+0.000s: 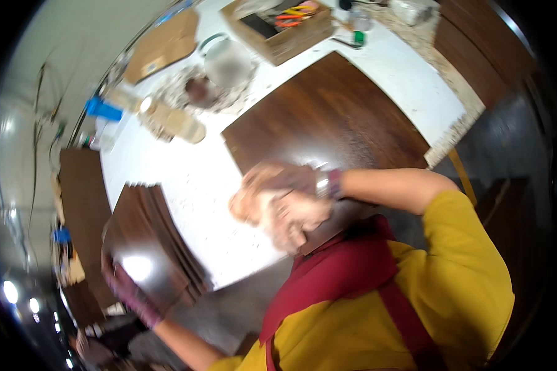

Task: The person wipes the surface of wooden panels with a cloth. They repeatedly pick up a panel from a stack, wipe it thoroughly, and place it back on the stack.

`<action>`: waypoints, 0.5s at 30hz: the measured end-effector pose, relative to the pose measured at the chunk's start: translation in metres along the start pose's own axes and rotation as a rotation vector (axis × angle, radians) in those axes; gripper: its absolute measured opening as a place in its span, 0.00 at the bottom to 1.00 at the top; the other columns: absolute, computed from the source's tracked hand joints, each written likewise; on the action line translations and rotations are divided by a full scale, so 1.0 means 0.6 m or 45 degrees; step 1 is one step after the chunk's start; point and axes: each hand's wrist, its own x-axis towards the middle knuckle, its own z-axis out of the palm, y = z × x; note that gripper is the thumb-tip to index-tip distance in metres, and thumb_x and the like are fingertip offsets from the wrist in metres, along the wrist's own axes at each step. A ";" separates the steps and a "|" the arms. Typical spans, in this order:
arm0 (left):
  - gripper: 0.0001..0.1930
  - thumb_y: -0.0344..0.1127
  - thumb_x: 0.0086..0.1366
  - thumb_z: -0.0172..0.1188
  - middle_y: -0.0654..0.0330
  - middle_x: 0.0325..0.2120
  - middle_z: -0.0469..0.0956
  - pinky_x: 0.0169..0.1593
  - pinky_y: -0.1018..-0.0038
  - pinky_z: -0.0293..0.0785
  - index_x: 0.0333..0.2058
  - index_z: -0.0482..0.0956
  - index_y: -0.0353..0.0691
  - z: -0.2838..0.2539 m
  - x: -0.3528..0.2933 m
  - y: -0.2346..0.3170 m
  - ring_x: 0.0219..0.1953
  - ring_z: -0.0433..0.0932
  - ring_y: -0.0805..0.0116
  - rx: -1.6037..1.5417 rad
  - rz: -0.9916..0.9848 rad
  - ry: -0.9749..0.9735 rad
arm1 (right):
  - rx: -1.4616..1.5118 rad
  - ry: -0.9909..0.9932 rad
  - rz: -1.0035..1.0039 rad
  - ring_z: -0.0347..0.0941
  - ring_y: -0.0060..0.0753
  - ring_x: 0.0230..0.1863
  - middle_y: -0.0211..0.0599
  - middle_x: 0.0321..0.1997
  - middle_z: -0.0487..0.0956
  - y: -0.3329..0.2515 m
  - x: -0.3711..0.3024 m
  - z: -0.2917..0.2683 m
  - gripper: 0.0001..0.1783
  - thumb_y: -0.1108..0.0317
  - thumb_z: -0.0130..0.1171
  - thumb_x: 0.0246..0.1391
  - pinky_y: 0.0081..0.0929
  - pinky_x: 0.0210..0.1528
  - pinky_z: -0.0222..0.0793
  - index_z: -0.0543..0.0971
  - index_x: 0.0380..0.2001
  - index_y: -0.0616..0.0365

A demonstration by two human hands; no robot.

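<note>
My right hand (288, 180), in a dark glove and blurred by motion, is closed on a crumpled pale pinkish cloth (278, 213). The cloth is at the near left edge of a large dark brown wooden panel (328, 105) with a glossy face, which lies on the white table. Off to the left, a stack of similar brown wooden panels (145, 241) rests at the table's left side. My left hand (130, 290), gloved in purple, grips the outer edge of the top panel, thumb over its face; the fingertips are partly hidden.
On the white table (198, 229), a wooden box (303, 37) of tools stands at the back. Near it are a whitish container (228, 63), a reddish-brown cup (201, 91), a plastic bottle (173, 120) and cardboard (164, 43). More brown panels (483, 49) stand at the far right.
</note>
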 end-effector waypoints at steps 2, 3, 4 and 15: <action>0.24 0.39 0.71 0.47 0.45 0.59 0.66 0.63 0.63 0.60 0.60 0.64 0.30 -0.052 -0.040 -0.041 0.61 0.66 0.53 0.379 -0.165 0.012 | -0.187 0.015 -0.096 0.72 0.32 0.53 0.39 0.52 0.76 0.046 0.036 0.047 0.28 0.53 0.65 0.51 0.29 0.56 0.68 0.75 0.51 0.58; 0.27 0.45 0.71 0.47 0.43 0.59 0.66 0.64 0.62 0.58 0.60 0.63 0.29 -0.084 -0.067 -0.106 0.62 0.63 0.49 0.603 -0.101 -0.044 | -0.298 -0.088 -0.302 0.72 0.37 0.54 0.39 0.54 0.75 0.091 0.062 0.060 0.26 0.56 0.66 0.49 0.31 0.57 0.68 0.77 0.50 0.54; 0.27 0.46 0.71 0.46 0.42 0.59 0.65 0.64 0.62 0.57 0.60 0.63 0.29 -0.125 -0.115 -0.231 0.63 0.62 0.49 0.687 -0.305 -0.148 | -0.567 -0.203 -0.725 0.71 0.41 0.55 0.39 0.53 0.76 0.083 0.084 0.094 0.24 0.59 0.66 0.47 0.33 0.58 0.67 0.78 0.48 0.51; 0.13 0.32 0.63 0.49 0.52 0.43 0.77 0.49 0.59 0.69 0.43 0.76 0.37 -0.096 -0.137 -0.432 0.43 0.75 0.50 1.140 0.350 -0.366 | -0.550 -0.375 -0.714 0.73 0.42 0.52 0.38 0.52 0.76 0.081 0.117 0.161 0.21 0.60 0.61 0.53 0.35 0.54 0.68 0.76 0.50 0.54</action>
